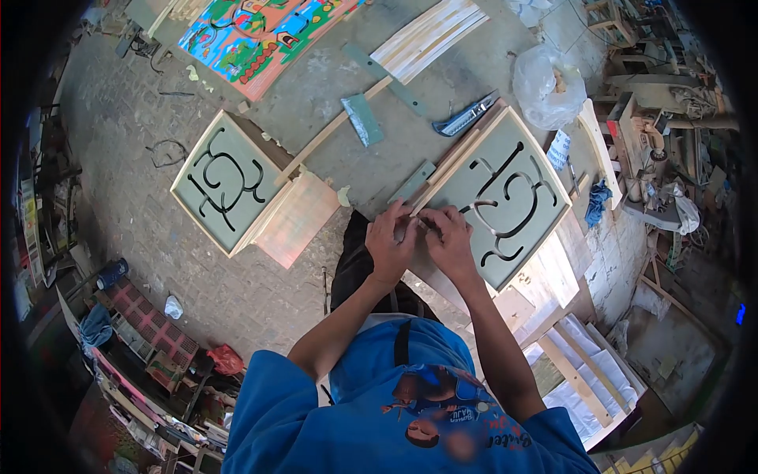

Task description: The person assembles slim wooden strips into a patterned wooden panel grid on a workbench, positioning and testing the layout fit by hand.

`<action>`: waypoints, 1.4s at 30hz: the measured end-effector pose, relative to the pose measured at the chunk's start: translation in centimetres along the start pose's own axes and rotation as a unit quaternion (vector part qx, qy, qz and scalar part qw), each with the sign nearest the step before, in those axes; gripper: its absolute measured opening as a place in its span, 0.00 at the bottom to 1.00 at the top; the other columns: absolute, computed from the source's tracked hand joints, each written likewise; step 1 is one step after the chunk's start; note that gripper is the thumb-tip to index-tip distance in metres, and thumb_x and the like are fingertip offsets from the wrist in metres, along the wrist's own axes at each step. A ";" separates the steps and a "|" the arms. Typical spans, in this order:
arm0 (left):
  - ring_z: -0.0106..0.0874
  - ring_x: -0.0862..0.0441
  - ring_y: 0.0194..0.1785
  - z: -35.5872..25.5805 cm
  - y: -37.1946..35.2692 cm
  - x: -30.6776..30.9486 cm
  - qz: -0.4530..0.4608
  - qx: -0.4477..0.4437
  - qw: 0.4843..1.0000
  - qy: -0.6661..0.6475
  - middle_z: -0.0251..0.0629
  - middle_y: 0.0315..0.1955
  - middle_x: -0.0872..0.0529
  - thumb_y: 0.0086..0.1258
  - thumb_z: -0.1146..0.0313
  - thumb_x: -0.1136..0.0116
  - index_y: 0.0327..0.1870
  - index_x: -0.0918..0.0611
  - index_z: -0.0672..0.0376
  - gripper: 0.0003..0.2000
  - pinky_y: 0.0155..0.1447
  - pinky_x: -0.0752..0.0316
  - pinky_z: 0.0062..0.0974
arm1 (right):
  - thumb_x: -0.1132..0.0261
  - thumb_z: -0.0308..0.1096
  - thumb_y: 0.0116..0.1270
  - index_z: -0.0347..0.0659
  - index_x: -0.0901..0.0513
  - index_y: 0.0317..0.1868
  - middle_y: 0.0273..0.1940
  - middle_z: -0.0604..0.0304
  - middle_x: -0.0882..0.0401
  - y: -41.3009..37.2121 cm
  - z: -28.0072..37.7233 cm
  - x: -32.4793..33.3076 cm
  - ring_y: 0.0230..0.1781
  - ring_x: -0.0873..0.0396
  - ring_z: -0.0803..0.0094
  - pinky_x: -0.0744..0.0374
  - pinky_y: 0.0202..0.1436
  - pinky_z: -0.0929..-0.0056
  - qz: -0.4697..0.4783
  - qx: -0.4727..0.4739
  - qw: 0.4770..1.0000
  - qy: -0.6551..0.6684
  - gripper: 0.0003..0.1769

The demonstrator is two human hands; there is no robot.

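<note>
A grey-green board [466, 178] with black curved shapes and a light wooden rim lies tilted in front of me on the right. Thin wooden strips [454, 166] run along its left edge. At their near end my left hand [388, 243] is closed, its fingertips bent around the end of a wooden strip. Close beside it, at the board's near corner, my right hand [448, 243] has its fingers curled in a pinch. What lies between those fingertips is hidden. A similar framed board [237, 201] rests to the left, apart from both hands.
A blue utility knife [466, 117] lies beyond the right board. Behind are a flat blade scraper [362, 120], a long wooden stick [324, 136], pale wood slats [430, 39], a colourful picture panel [260, 39] and a clear plastic bag [549, 83]. Thin wood sheets [296, 221] stand beside the left board.
</note>
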State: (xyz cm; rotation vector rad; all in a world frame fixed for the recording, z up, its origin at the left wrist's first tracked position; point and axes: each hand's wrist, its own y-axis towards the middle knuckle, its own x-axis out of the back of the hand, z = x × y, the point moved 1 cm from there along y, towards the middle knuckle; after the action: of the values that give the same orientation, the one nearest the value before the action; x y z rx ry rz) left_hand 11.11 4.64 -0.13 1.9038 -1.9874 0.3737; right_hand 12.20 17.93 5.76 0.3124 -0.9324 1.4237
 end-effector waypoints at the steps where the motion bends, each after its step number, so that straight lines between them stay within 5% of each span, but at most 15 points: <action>1: 0.32 0.15 0.42 0.0 0.1 0.1 0.006 0.010 1.000 -0.010 0.38 0.46 0.13 0.63 0.75 0.34 0.63 0.24 0.59 0.25 0.50 0.25 0.31 | 0.40 0.27 0.58 0.48 0.16 0.51 0.47 0.57 0.24 0.0 0.0 -0.1 0.53 0.26 0.57 0.36 0.60 0.53 -0.001 -0.002 1.000 0.002 0.19; 7: 0.36 0.17 0.41 -0.9 1.1 1.7 0.016 0.057 0.994 -0.087 0.44 0.41 0.15 0.66 0.76 0.37 0.60 0.23 0.63 0.20 0.48 0.24 0.32 | 0.41 0.26 0.59 0.47 0.16 0.48 0.44 0.57 0.21 0.4 -0.5 0.7 0.49 0.24 0.58 0.35 0.58 0.55 -0.026 0.006 0.999 0.042 0.17; 10: 0.36 0.17 0.40 -3.2 4.3 2.9 0.042 0.045 0.996 -0.069 0.46 0.39 0.16 0.68 0.78 0.39 0.57 0.21 0.64 0.17 0.45 0.22 0.30 | 0.37 0.28 0.61 0.43 0.16 0.41 0.37 0.57 0.19 0.6 -1.1 2.0 0.42 0.22 0.57 0.34 0.55 0.58 -0.063 -0.029 0.990 0.119 0.08; 12: 0.35 0.17 0.37 -4.5 7.4 2.0 0.049 0.046 0.994 -0.089 0.44 0.38 0.16 0.67 0.79 0.39 0.52 0.18 0.63 0.13 0.43 0.23 0.29 | 0.36 0.29 0.65 0.39 0.18 0.39 0.34 0.56 0.19 1.0 -2.0 2.9 0.37 0.21 0.61 0.30 0.49 0.62 -0.110 -0.008 0.987 0.118 0.04; 15: 0.35 0.17 0.35 -6.3 12.8 -0.9 0.113 -0.016 0.989 -0.093 0.42 0.35 0.16 0.66 0.79 0.39 0.49 0.16 0.62 0.11 0.42 0.23 0.29 | 0.38 0.29 0.71 0.34 0.19 0.40 0.31 0.58 0.20 2.0 -3.4 5.2 0.32 0.24 0.76 0.26 0.37 0.73 -0.136 -0.129 0.956 0.227 0.06; 18: 0.32 0.17 0.37 -7.6 16.6 -5.0 0.177 0.010 0.978 -0.108 0.42 0.36 0.14 0.66 0.79 0.39 0.48 0.16 0.62 0.10 0.40 0.24 0.28 | 0.38 0.28 0.71 0.34 0.18 0.42 0.32 0.61 0.20 3.9 -4.6 7.9 0.33 0.26 0.78 0.26 0.39 0.75 -0.223 -0.155 0.920 0.282 0.06; 20: 0.38 0.17 0.37 -7.9 18.0 -7.8 0.186 -0.048 0.978 -0.083 0.43 0.36 0.14 0.66 0.78 0.38 0.47 0.16 0.61 0.10 0.41 0.23 0.31 | 0.40 0.28 0.73 0.33 0.18 0.45 0.34 0.63 0.21 5.2 -5.8 10.0 0.34 0.25 0.79 0.25 0.41 0.78 -0.242 -0.173 0.933 0.201 0.08; 24: 0.43 0.18 0.41 -8.5 19.1 -11.3 0.182 -0.103 0.977 -0.039 0.43 0.39 0.14 0.64 0.78 0.37 0.46 0.17 0.62 0.10 0.44 0.23 0.37 | 0.38 0.25 0.71 0.33 0.19 0.45 0.36 0.53 0.18 8.0 -7.6 13.6 0.36 0.21 0.69 0.23 0.44 0.71 -0.288 -0.163 0.939 0.092 0.06; 30: 0.42 0.19 0.39 -7.6 19.6 -13.7 0.192 -0.090 0.977 -0.006 0.43 0.40 0.14 0.64 0.77 0.36 0.48 0.18 0.63 0.11 0.44 0.23 0.36 | 0.36 0.21 0.67 0.34 0.19 0.47 0.41 0.51 0.20 11.5 -10.3 15.6 0.40 0.21 0.61 0.22 0.45 0.66 -0.304 -0.085 0.949 0.004 0.09; 33: 0.41 0.19 0.37 -7.9 20.2 -13.6 0.222 -0.073 0.972 -0.010 0.42 0.38 0.14 0.64 0.77 0.35 0.48 0.18 0.62 0.12 0.42 0.23 0.35 | 0.33 0.23 0.61 0.39 0.17 0.51 0.47 0.51 0.21 12.7 -10.7 16.0 0.48 0.25 0.57 0.28 0.54 0.60 -0.292 -0.065 0.953 -0.050 0.16; 42: 0.39 0.18 0.37 -7.7 20.7 -13.7 0.239 -0.067 0.969 -0.016 0.41 0.39 0.13 0.63 0.77 0.34 0.48 0.17 0.62 0.12 0.42 0.23 0.33 | 0.29 0.25 0.55 0.45 0.16 0.51 0.45 0.58 0.20 15.2 -11.4 16.1 0.47 0.26 0.61 0.34 0.57 0.60 -0.222 -0.030 0.969 -0.101 0.21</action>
State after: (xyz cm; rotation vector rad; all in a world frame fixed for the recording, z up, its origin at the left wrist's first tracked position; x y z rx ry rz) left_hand -8.61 21.49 2.08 1.3429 -2.4183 0.3213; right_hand 0.31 39.77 4.93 0.5898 -0.9935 0.9628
